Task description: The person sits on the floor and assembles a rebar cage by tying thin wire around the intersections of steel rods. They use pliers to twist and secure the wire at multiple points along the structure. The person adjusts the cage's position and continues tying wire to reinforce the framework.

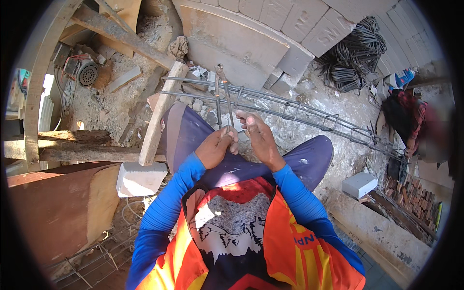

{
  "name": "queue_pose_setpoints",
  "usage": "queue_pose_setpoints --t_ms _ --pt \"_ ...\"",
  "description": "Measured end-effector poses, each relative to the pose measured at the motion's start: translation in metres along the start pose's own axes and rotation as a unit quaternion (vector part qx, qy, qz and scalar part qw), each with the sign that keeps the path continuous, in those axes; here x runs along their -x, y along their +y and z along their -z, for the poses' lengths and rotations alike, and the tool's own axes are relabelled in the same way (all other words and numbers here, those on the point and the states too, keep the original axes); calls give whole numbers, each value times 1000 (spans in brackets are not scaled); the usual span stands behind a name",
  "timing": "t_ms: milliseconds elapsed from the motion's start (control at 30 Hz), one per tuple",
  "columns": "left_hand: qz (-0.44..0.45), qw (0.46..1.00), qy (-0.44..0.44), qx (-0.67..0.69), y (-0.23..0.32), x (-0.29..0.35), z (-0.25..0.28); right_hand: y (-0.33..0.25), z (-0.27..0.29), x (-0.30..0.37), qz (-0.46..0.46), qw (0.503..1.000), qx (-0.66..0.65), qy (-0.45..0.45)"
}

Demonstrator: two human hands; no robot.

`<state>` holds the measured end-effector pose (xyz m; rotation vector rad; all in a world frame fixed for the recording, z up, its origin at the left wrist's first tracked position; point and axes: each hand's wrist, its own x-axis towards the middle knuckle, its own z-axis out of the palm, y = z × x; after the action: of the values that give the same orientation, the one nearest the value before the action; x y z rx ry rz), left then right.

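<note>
My left hand [216, 148] is closed above my lap, thumb and fingertips pinched together. Whatever small thing they hold, if anything, I cannot make out. Just right of it, my right hand [263, 145] has its fingers stretched out and apart, with nothing seen in it. Beyond my fingertips, a long-handled metal tool [227, 93] with two thin legs, like pincers, lies across a rebar cage [330, 122]. The cage, long rods with square stirrups, runs from ahead of my knees toward the far right. Its left end rests on a wooden batten [163, 112].
Another person [411, 121] bends by the cage's right end. Coiled black wire or rods [355, 55] lie near grey blocks [309, 24]. A motor [87, 71] stands far left. White blocks [140, 180] [359, 185] flank me; stacked brown strips [411, 198] lie at right.
</note>
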<state>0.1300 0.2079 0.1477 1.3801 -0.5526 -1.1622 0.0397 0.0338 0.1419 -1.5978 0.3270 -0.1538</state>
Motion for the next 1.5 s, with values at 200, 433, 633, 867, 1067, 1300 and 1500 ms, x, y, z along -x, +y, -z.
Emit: queue_pose_setpoints --t_ms 200,433,633,867,1067,1300,1500 --pt "-11 981 -16 -194 -22 -38 -49 -7 41 29 -148 985 -76 -45" --pt "-94 836 55 -538 -46 -64 -101 66 81 33 -185 950 -158 198" --pt "-80 958 81 -262 -126 -89 -111 92 93 17 -256 951 -98 146" --pt "-67 961 190 -189 -156 -158 -121 62 121 43 -89 943 240 212" --pt "-207 910 284 -219 -154 -197 -131 50 118 16 29 922 284 260" --pt "-172 939 221 -201 -142 -199 -128 64 118 -6 -29 940 218 259" --pt "-16 982 189 -18 -116 -184 -148 77 125 25 -1 922 43 386"
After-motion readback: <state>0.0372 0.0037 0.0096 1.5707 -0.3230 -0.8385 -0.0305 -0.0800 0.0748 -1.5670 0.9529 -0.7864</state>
